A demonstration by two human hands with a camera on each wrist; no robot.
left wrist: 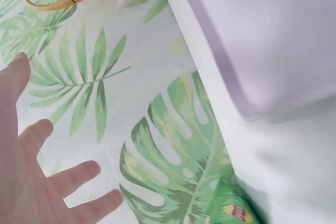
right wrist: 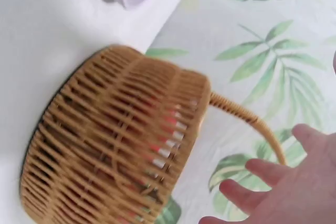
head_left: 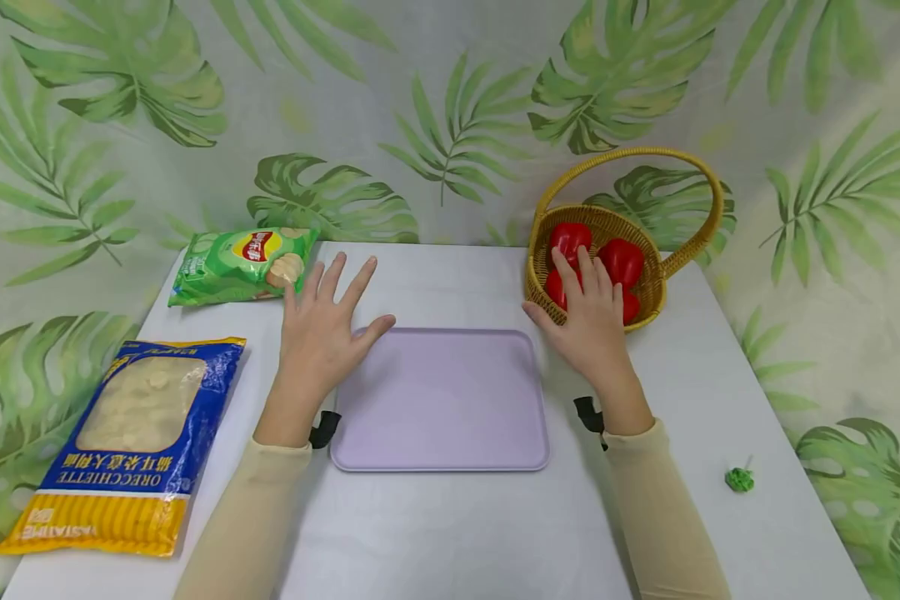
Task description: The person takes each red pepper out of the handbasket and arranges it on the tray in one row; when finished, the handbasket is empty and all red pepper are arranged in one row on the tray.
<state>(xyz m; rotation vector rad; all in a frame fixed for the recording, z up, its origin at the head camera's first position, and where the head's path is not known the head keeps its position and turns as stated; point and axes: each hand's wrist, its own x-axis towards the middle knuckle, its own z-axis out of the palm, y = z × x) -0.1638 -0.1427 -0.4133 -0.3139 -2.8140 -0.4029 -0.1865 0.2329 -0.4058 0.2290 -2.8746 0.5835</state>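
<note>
My left hand (head_left: pixel 321 337) hovers with fingers spread between the green chip bag (head_left: pixel 243 265) and the lilac tray (head_left: pixel 441 400). Nothing is in its grasp, and its fingers overlap the bag's right edge in the head view. Over the front of a wicker basket (head_left: pixel 663 302) my right hand (head_left: pixel 591 329) is held with fingers extended. Red bell peppers (head_left: pixel 621 262) lie in that basket, partly hidden by the fingers. From the right wrist view, the hand (right wrist: pixel 294 187) is above the basket's rim, beside its handle (right wrist: pixel 247 115), and holds nothing.
A blue and yellow bag of orecchiette pasta (head_left: pixel 138 442) lies at the left of the white table (head_left: pixel 450 533). Toward the right edge is a small green object (head_left: pixel 739 479). Leaf-printed cloth (head_left: pixel 465 100) rises behind the table. The basket's tall handle (head_left: pixel 630 152) arches upward.
</note>
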